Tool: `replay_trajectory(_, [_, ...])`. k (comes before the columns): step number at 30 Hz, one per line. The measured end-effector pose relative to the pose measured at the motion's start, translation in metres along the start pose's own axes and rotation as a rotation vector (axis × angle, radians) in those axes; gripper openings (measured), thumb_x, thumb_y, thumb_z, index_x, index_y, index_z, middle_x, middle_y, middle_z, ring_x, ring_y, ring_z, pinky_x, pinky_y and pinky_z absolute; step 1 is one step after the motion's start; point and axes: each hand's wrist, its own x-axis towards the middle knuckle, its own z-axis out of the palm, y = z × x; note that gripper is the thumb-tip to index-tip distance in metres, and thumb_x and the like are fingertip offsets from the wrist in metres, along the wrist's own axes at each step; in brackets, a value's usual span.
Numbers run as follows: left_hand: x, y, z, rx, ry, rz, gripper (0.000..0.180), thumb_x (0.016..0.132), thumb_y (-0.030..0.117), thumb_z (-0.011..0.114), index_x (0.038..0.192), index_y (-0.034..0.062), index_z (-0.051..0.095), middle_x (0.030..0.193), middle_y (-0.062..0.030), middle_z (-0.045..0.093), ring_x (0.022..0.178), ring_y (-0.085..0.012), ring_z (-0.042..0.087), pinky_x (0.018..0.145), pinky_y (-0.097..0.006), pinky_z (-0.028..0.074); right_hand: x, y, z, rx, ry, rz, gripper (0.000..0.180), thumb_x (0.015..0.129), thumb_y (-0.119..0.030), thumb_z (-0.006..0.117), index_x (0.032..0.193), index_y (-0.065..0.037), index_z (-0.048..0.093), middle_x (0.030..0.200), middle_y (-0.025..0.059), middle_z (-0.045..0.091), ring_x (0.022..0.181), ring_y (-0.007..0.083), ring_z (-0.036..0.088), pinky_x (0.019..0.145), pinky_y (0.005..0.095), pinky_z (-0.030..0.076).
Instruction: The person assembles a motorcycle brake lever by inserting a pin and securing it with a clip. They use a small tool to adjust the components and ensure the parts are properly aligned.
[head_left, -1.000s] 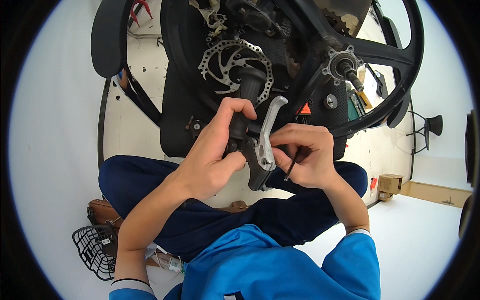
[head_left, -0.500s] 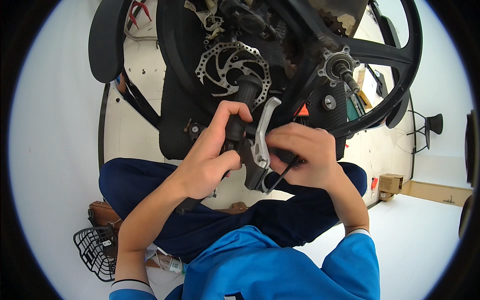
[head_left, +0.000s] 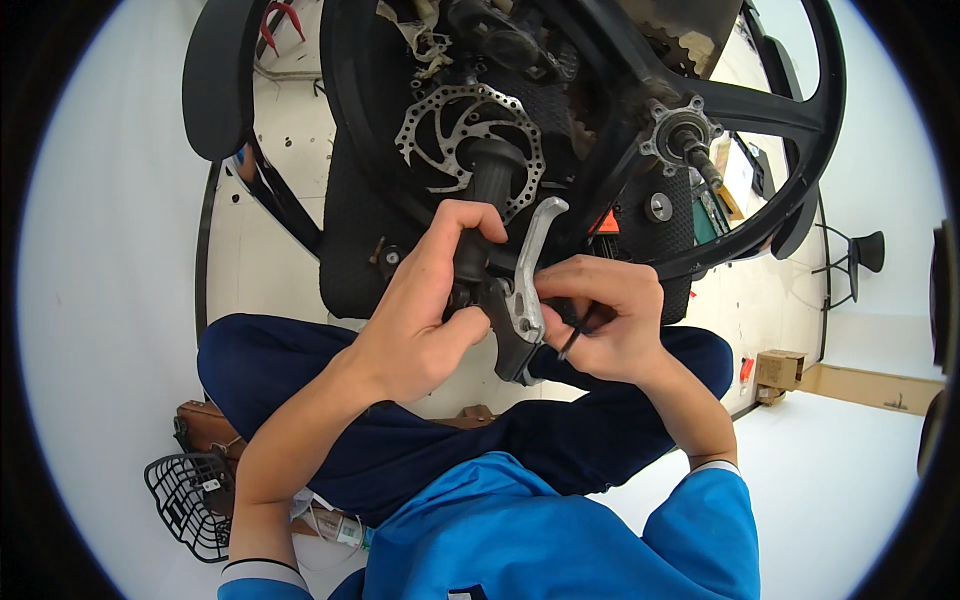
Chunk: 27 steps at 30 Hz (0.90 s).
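Note:
My left hand (head_left: 420,310) is closed round the black handlebar grip (head_left: 487,205), which points away from me. Beside the grip, a silver brake lever (head_left: 535,250) sits on its black bracket (head_left: 512,345). Right of the lever, my right hand (head_left: 612,315) is closed, with a thin black piece (head_left: 573,338) sticking out between its fingers. Whether that piece is a cable or a hex key, I cannot tell. The right fingertips are close against the lever's side, and their contact is partly hidden.
Beyond my hands, a brake disc (head_left: 528,130) and a small round metal part (head_left: 658,207) lie on a black chair seat (head_left: 345,270). A black spoked wheel (head_left: 770,112) leans over the seat's right side. A wire basket (head_left: 188,505) stands low on the left.
My right hand has turned and shifted slightly left, closer to the lever. The thin black piece now ends farther from the bracket's lower end. My left hand keeps its hold.

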Motion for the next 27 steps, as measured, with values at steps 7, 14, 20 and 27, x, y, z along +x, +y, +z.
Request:
replay_trajectory(7, [0.0, 0.003, 0.001, -0.091, -0.011, -0.122, 0.05, 0.074, 0.001, 0.052, 0.122, 0.0038, 0.039, 0.09, -0.0097, 0.052, 0.076, -0.016, 0.05, 0.073, -0.029, 0.042, 0.0, 0.006, -0.006, -0.687, -0.019, -0.686, 0.021, 0.07, -0.006, 0.07, 0.089, 0.003, 0.069, 0.089, 0.012, 0.068, 0.058, 0.0118, 0.062, 0.045, 0.0237, 0.046])
replay_trajectory(14, [-0.001, 0.007, -0.001, -0.18, -0.016, -0.19, 0.049, 0.074, 0.001, 0.052, 0.122, 0.0045, 0.039, 0.085, -0.007, 0.053, 0.072, -0.0127, 0.049, 0.068, -0.027, 0.041, 0.004, 0.0, -0.006, -0.035, -0.09, 0.014, 0.022, 0.078, 0.003, 0.072, 0.099, 0.002, 0.071, 0.092, 0.0088, 0.069, 0.061, 0.014, 0.062, 0.049, 0.0244, 0.046])
replay_trajectory(20, [-0.002, -0.002, 0.0, 0.198, 0.031, 0.123, 0.05, 0.074, 0.001, 0.055, 0.122, 0.0011, 0.041, 0.106, -0.0161, 0.051, 0.095, -0.0276, 0.053, 0.089, -0.035, 0.043, -0.001, 0.0, 0.004, 0.187, -0.085, 0.176, 0.02, 0.081, 0.006, 0.067, 0.101, 0.002, 0.071, 0.093, 0.0088, 0.069, 0.062, 0.0128, 0.061, 0.049, 0.024, 0.045])
replay_trajectory(27, [-0.002, -0.006, 0.001, 0.242, 0.017, 0.163, 0.051, 0.072, 0.001, 0.055, 0.121, -0.0006, 0.041, 0.111, -0.0189, 0.048, 0.102, -0.0348, 0.051, 0.096, -0.039, 0.041, -0.007, 0.003, 0.007, -0.051, -0.015, 0.033, 0.021, 0.073, 0.003, 0.074, 0.094, 0.0, 0.071, 0.092, 0.0068, 0.069, 0.063, 0.0147, 0.064, 0.049, 0.0238, 0.048])
